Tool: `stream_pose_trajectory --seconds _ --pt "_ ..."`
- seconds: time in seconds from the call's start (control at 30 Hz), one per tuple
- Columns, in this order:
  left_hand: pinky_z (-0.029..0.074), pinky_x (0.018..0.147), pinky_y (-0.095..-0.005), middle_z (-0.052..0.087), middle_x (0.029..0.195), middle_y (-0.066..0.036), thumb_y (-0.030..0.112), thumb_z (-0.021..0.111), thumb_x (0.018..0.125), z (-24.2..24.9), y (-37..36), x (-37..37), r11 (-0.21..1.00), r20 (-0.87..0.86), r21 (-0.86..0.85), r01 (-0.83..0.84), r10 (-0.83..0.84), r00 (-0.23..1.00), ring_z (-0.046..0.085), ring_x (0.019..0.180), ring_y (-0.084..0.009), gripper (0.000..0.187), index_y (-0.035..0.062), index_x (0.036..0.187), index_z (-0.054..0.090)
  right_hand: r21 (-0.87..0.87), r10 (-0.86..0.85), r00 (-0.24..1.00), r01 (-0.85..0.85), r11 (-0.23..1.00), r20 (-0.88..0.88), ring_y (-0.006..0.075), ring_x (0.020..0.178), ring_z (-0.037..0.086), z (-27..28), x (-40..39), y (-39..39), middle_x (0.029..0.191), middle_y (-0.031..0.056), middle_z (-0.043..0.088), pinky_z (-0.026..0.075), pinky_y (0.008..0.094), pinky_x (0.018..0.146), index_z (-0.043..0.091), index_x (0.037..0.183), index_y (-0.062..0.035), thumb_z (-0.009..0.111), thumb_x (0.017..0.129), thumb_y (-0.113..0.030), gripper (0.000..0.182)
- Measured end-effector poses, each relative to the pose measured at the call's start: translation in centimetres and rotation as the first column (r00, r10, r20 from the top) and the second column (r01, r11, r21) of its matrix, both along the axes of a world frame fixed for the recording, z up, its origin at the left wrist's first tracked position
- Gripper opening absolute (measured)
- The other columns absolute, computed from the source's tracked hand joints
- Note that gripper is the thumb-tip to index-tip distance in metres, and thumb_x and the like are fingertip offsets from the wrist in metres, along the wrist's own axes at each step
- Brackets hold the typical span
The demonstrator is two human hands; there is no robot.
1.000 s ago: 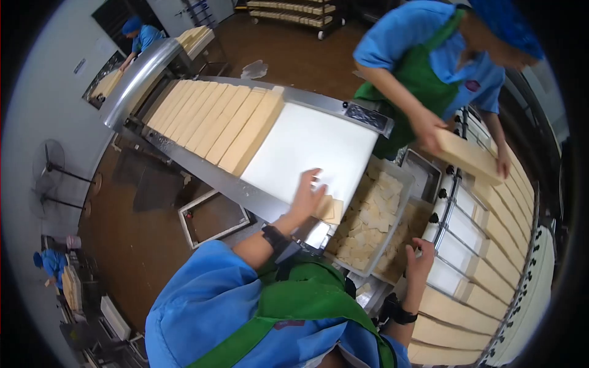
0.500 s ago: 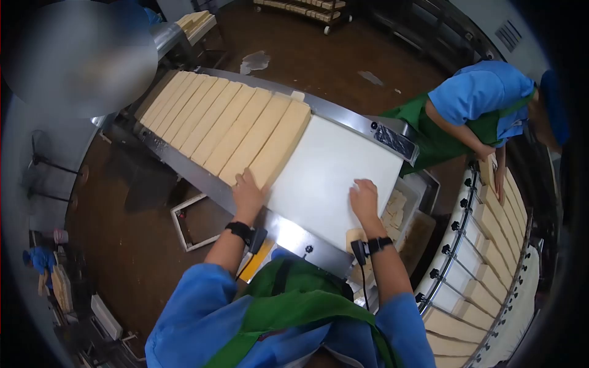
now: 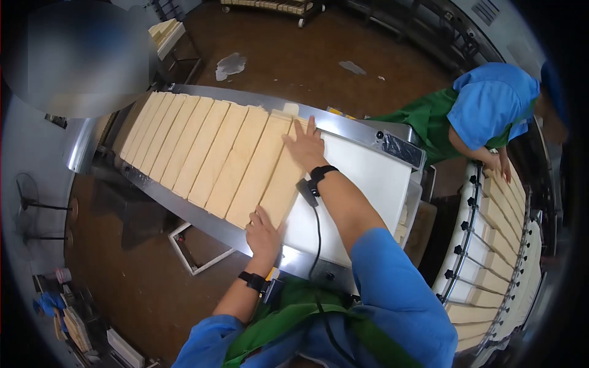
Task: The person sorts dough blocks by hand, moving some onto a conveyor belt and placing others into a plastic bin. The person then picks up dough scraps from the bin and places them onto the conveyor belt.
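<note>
Long pale beige slabs [image 3: 210, 147] lie side by side in a row on a metal-edged conveyor. My left hand [image 3: 262, 236] rests at the near end of the rightmost slab [image 3: 281, 184], its fingers apart on the edge. At that slab's far end lies my right hand [image 3: 305, 146], fingers spread over the top. Neither hand is wrapped round anything. A white belt surface [image 3: 362, 178] shows to the right of the slabs. Each wrist wears a black strap with a small device and a cable.
A co-worker in a blue shirt [image 3: 497, 98] and green apron leans over a second conveyor [image 3: 457, 251] with similar slabs at the right. A metal frame [image 3: 205, 267] stands on the floor at the lower left. A wheeled rack [image 3: 270, 5] is at the top.
My right hand has moved from over the white belt, leftward and away from me, onto the last slab's far end. My left hand remains by its near end. The view has shifted.
</note>
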State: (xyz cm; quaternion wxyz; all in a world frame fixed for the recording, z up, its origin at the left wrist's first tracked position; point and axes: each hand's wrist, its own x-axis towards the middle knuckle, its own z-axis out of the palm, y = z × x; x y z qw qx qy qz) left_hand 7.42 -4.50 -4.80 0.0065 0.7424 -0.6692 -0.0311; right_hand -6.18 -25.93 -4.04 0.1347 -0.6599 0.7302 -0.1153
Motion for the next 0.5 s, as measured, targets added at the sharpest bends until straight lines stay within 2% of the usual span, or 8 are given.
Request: stream_pose_trajectory --seconds 0.07,0.1,0.2,0.23,0.27,0.33,0.43,0.5 --pt "0.052 0.071 -0.0349 0.047 0.118 -0.020 0.054 0.065 0.073 0.2 -0.2 -0.1 0.999 -0.004 0.047 -0.026 0.026 1.000 0.057 0.089 -0.0318 0.090 -0.0037 0.134 0.033 0.114 -0.037 0.999 0.038 0.993 -0.007 0.0366 0.121 0.041 1.3 0.5 0.1 0.147 0.0190 0.022 0.039 0.0451 0.096 0.034 0.140 -0.0169 0.047 0.087 -0.053 0.065" --pt "0.052 0.073 -0.0358 0.047 0.119 -0.021 0.055 0.065 0.073 0.3 -0.1 -0.4 0.997 -0.009 0.073 -0.030 0.031 0.999 0.057 0.091 -0.0327 0.091 -0.0038 0.134 0.033 0.020 -0.050 0.999 0.050 0.999 -0.001 0.0367 0.118 0.044 0.3 0.5 0.1 0.143 0.0186 0.026 0.040 0.0445 0.096 0.037 0.137 -0.0153 0.051 0.084 -0.053 0.067" --pt "0.049 0.081 -0.0398 0.045 0.121 -0.023 0.051 0.068 0.073 0.7 -0.1 -0.2 0.999 -0.098 0.046 -0.009 0.014 0.995 0.054 0.098 -0.0369 0.092 -0.0039 0.136 0.030 0.112 -0.153 0.978 0.138 0.984 0.139 0.0392 0.117 0.043 2.5 -1.1 1.2 0.137 0.0220 0.032 0.037 0.0452 0.099 0.036 0.137 -0.0126 0.058 0.080 -0.045 0.070" --pt "0.048 0.084 -0.0417 0.045 0.121 -0.024 0.047 0.070 0.072 0.6 -0.1 -0.1 0.999 -0.143 0.042 0.023 -0.017 0.990 0.053 0.100 -0.0388 0.091 -0.0042 0.136 0.029 0.091 -0.203 0.968 0.191 0.977 0.149 0.0390 0.115 0.044 2.5 -2.3 1.9 0.134 0.0214 0.033 0.038 0.0461 0.098 0.036 0.136 -0.0111 0.061 0.078 -0.042 0.070" --pt "0.046 0.086 -0.0437 0.045 0.120 -0.024 0.043 0.072 0.072 0.5 -0.2 -0.2 0.997 -0.193 0.035 0.069 -0.061 0.979 0.051 0.103 -0.0407 0.090 -0.0045 0.135 0.029 0.064 -0.264 0.952 0.257 0.964 0.155 0.0388 0.113 0.045 2.4 -3.9 2.7 0.131 0.0208 0.034 0.039 0.0470 0.097 0.037 0.134 -0.0095 0.063 0.076 -0.039 0.071" --pt "0.046 0.085 -0.0458 0.042 0.120 -0.026 0.034 0.076 0.070 2.9 -0.7 -1.1 0.973 -0.347 0.143 0.179 -0.120 0.930 0.051 0.102 -0.0436 0.086 -0.0059 0.131 0.031 0.235 -0.446 0.887 0.411 0.881 0.121 0.0393 0.114 0.044 5.4 -7.5 5.1 0.135 0.0216 0.029 0.038 0.0475 0.097 0.032 0.137 -0.0081 0.064 0.074 -0.040 0.077" --pt "0.046 0.084 -0.0478 0.038 0.118 -0.028 0.029 0.078 0.068 4.6 -0.2 -3.2 0.880 -0.656 0.143 0.452 -0.258 0.710 0.051 0.099 -0.0464 0.085 -0.0066 0.128 0.029 0.206 -0.616 0.778 0.587 0.783 0.124 0.0393 0.117 0.043 6.4 -13.6 10.3 0.139 0.0223 0.024 0.039 0.0476 0.096 0.029 0.137 -0.0064 0.066 0.072 -0.042 0.082" --pt "0.048 0.082 -0.0487 0.036 0.118 -0.028 0.028 0.077 0.067 4.6 0.8 -6.3 0.819 -0.654 0.210 0.533 -0.288 0.700 0.052 0.096 -0.0468 0.087 -0.0030 0.129 0.026 0.067 -0.709 0.699 0.706 0.705 0.094 0.0411 0.122 0.037 3.7 -17.4 13.3 0.142 0.0235 0.018 0.036 0.0523 0.096 0.029 0.135 -0.0042 0.068 0.070 -0.041 0.084"
